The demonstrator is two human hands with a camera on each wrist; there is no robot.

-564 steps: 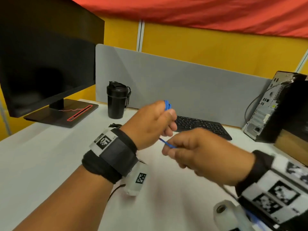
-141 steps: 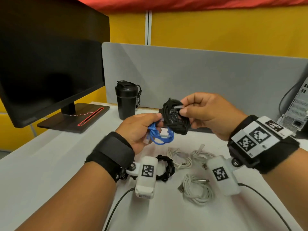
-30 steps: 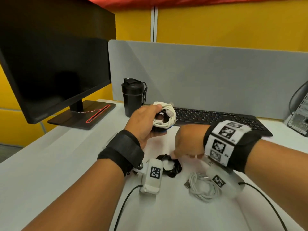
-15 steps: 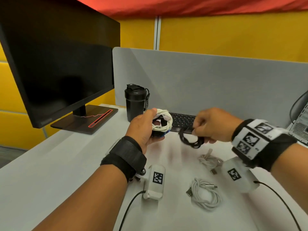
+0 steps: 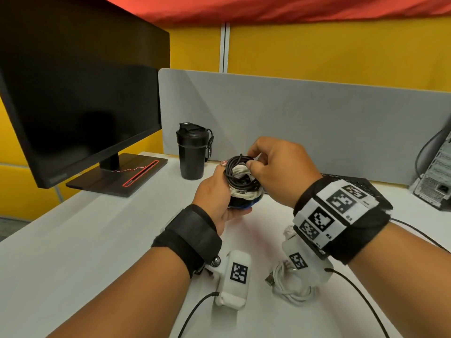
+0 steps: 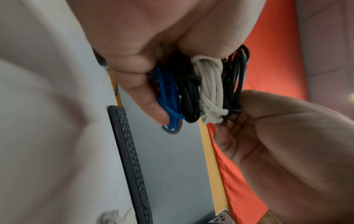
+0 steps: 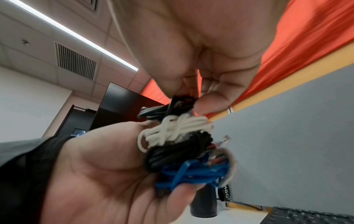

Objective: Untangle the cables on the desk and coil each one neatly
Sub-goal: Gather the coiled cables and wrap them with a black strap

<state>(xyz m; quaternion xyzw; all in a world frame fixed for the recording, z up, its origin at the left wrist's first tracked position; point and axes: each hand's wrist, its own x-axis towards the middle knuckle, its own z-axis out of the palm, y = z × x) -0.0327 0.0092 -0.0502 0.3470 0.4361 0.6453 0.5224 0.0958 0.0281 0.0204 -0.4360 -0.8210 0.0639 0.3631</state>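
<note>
My left hand (image 5: 214, 198) is raised above the desk and grips a stack of coiled cables (image 5: 241, 184). The left wrist view shows them side by side: a blue coil (image 6: 168, 97), a braided black coil (image 6: 188, 94), a white coil (image 6: 212, 91) and a thin black coil (image 6: 236, 84). My right hand (image 5: 273, 172) pinches the thin black coil (image 5: 238, 172) against the top of the stack. Another white coil (image 5: 290, 284) lies on the desk below my right wrist. A loose white cable (image 5: 289, 231) shows partly behind that wrist.
A black monitor (image 5: 80, 98) stands at the left and a black bottle (image 5: 192, 152) behind my hands. A keyboard (image 5: 366, 189) lies along the grey divider (image 5: 317, 118). A computer tower (image 5: 436, 176) stands far right. Thin black leads trail from my wrist cameras.
My right hand picked the thin black coil off the desk, carried it up and left, and now holds it on the stack in my left hand.
</note>
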